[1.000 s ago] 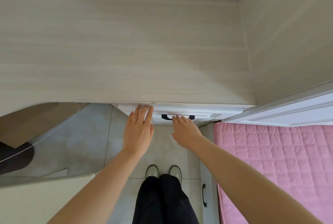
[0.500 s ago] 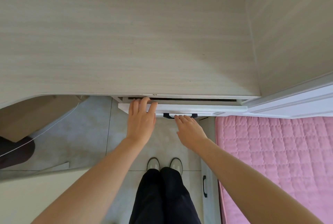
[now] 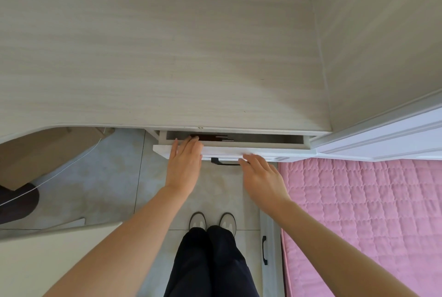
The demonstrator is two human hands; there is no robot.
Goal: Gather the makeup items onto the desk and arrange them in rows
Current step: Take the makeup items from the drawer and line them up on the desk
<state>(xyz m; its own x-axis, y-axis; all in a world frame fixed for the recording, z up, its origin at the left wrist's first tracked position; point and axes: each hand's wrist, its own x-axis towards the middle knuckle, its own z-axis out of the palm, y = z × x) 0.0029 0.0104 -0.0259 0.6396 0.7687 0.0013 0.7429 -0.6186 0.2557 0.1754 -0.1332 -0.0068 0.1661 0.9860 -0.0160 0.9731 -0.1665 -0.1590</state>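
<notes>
A pale wood-grain desk fills the upper view, with nothing on it. Under its front edge a white drawer with a black handle stands partly pulled out. Inside the gap lies a dark makeup item, only partly visible. My left hand rests flat on the drawer's front rim, its fingertips reaching over into the gap. My right hand is just below the drawer front, by the handle, fingers straight and holding nothing.
A pink quilted bed lies at the right, with a white frame touching the desk. A wood side panel walls the desk's right. A brown box and a cord sit under the desk at left. My feet stand on tiled floor.
The drawer has slid out from nearly closed to partly open, exposing its inside. My left hand stayed on its rim; my right hand has come off the handle and drawn back slightly.
</notes>
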